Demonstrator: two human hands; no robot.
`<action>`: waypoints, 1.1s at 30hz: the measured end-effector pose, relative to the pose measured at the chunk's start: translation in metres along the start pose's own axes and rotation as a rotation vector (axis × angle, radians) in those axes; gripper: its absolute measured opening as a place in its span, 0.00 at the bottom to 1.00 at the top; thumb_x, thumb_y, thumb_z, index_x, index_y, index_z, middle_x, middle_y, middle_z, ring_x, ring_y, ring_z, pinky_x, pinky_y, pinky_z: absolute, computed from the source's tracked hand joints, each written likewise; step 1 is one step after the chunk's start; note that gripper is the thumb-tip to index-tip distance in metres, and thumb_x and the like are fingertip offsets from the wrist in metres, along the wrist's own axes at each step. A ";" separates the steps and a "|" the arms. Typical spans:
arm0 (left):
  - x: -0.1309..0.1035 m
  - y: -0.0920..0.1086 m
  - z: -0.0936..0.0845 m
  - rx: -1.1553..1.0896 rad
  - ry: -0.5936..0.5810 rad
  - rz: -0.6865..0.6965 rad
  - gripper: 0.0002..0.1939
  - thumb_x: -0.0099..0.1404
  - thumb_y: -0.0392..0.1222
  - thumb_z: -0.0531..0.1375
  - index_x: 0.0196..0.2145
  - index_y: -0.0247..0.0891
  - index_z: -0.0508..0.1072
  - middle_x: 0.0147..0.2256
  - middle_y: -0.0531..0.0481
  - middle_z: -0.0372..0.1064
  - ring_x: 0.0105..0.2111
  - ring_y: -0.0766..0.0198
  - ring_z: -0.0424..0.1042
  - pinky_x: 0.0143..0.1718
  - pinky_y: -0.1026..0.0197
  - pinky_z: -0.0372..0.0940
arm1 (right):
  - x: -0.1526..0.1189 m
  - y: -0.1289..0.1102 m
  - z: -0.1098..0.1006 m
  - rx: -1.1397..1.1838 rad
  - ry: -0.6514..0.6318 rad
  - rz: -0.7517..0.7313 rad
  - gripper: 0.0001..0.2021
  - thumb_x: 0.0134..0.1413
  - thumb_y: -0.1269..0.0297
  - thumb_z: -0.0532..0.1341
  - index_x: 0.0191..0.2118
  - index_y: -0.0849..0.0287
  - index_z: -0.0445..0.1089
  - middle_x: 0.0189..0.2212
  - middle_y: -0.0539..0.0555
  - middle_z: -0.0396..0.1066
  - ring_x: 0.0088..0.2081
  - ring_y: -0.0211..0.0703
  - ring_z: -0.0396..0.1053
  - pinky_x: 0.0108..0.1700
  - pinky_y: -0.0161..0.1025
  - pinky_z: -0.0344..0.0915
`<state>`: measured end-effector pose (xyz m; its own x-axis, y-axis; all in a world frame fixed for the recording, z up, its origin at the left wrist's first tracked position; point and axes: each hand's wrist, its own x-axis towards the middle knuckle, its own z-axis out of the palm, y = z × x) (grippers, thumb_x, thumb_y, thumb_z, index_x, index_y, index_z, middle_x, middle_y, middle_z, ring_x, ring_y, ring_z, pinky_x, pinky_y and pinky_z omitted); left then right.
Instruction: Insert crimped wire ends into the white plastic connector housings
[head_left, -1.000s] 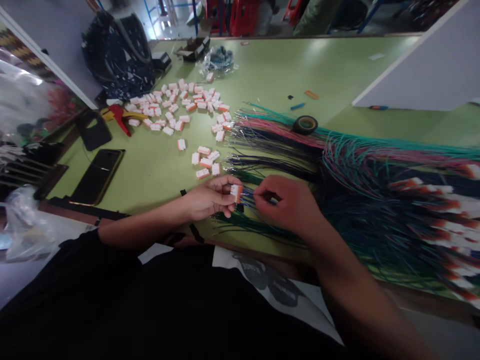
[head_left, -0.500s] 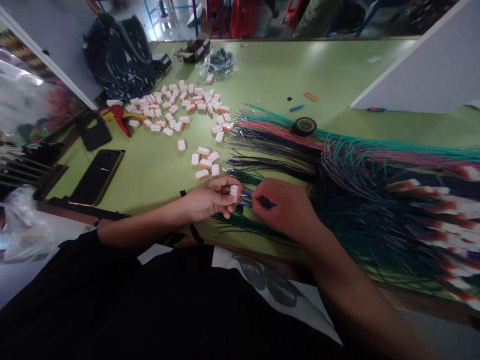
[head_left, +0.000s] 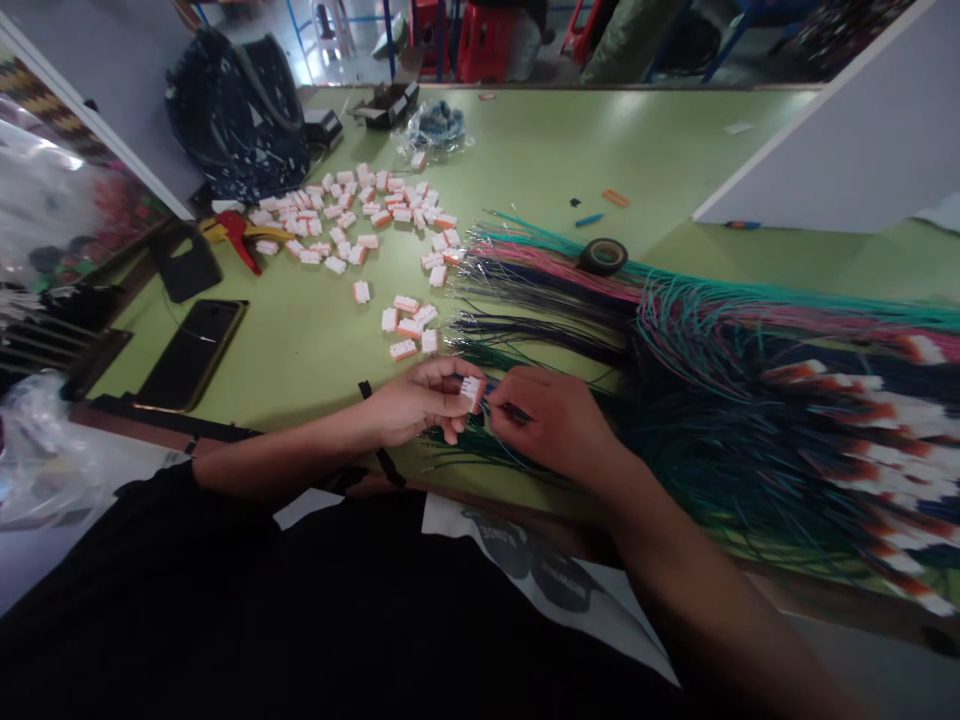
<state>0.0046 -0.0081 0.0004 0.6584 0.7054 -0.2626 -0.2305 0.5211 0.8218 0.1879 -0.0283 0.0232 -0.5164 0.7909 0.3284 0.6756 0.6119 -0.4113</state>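
Observation:
Between the thumb and fingers of my left hand [head_left: 424, 403] is a white and orange connector housing [head_left: 471, 391], its orange side facing right. My right hand [head_left: 544, 412] is closed in a pinch just right of the housing, gripping thin wires whose ends run toward its orange side. Whether a wire end sits inside the housing I cannot tell. Beneath and beside my hands lie dark green wires [head_left: 480, 456]. Loose white and orange housings [head_left: 409, 328] lie just beyond my left hand.
A larger scatter of housings [head_left: 337, 220] lies farther back. Bundles of sorted wires [head_left: 540, 262] with a black tape roll [head_left: 604, 256] stretch right, toward wired housings [head_left: 885, 440]. On the left are a phone [head_left: 191, 355], red-yellow pliers [head_left: 241, 240] and a dark bag [head_left: 236, 115].
My right hand has shifted left, closer to the housing, and the blue wire length between them shows less. The housing has tilted slightly in my left hand.

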 end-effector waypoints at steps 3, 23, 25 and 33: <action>0.000 0.000 0.000 0.029 0.002 -0.005 0.18 0.49 0.33 0.66 0.37 0.35 0.66 0.24 0.57 0.68 0.18 0.73 0.66 0.18 0.70 0.62 | 0.000 -0.001 0.002 -0.021 -0.018 0.025 0.08 0.47 0.70 0.53 0.22 0.57 0.65 0.20 0.49 0.65 0.25 0.36 0.60 0.28 0.33 0.53; 0.000 -0.004 -0.004 0.034 -0.017 -0.030 0.16 0.49 0.33 0.66 0.37 0.34 0.67 0.25 0.54 0.68 0.19 0.72 0.67 0.17 0.70 0.62 | 0.047 0.069 -0.045 -0.604 -0.228 0.580 0.13 0.53 0.71 0.53 0.32 0.61 0.75 0.37 0.65 0.75 0.39 0.54 0.71 0.36 0.43 0.61; 0.000 -0.004 -0.004 0.027 -0.014 -0.031 0.16 0.50 0.33 0.65 0.37 0.34 0.67 0.25 0.54 0.68 0.19 0.72 0.66 0.17 0.70 0.62 | 0.056 0.074 -0.037 -0.666 -0.331 0.547 0.14 0.53 0.74 0.51 0.35 0.64 0.75 0.39 0.67 0.75 0.41 0.55 0.71 0.38 0.44 0.62; -0.001 -0.004 -0.003 -0.008 0.003 -0.041 0.16 0.49 0.31 0.66 0.36 0.33 0.67 0.25 0.54 0.69 0.18 0.72 0.67 0.16 0.70 0.62 | 0.053 0.082 -0.038 -0.664 -0.263 0.595 0.15 0.53 0.69 0.51 0.40 0.62 0.73 0.39 0.64 0.75 0.39 0.52 0.72 0.35 0.41 0.61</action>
<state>0.0028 -0.0091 -0.0041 0.6653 0.6846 -0.2979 -0.2085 0.5535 0.8063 0.2361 0.0637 0.0394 -0.0358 0.9992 -0.0173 0.9883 0.0380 0.1479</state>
